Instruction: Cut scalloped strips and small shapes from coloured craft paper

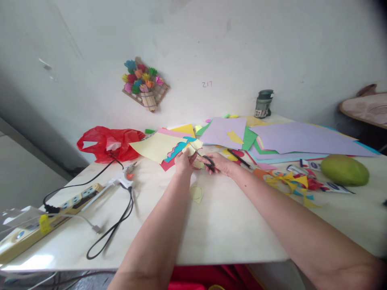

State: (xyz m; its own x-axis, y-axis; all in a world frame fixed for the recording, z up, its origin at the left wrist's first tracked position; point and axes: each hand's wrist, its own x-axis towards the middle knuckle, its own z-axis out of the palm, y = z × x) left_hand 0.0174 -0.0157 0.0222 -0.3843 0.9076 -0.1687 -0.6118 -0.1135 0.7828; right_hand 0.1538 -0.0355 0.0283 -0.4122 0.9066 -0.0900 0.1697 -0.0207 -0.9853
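In the head view, my left hand (184, 162) pinches a small piece of pale yellow paper (189, 150) above the table. My right hand (220, 164) has its fingers in the black handles of a pair of scissors (209, 162). The scissor blades point up and left, at the pale yellow paper. Below my hands, a loose pale yellow scrap with a circle drawn on it (197, 194) lies on the table. A large pale yellow sheet (157, 146) and blue and pink wavy-edged strips lie just beyond my left hand.
Lilac sheets (302, 137) cover the back right, near a black pen (240, 158). Yellow scraps (288, 181) and a green mango-like fruit (344, 170) sit at right. At left are a red plastic bag (110, 141), a glue gun (127, 175), a power strip (78, 198) and looping cables.
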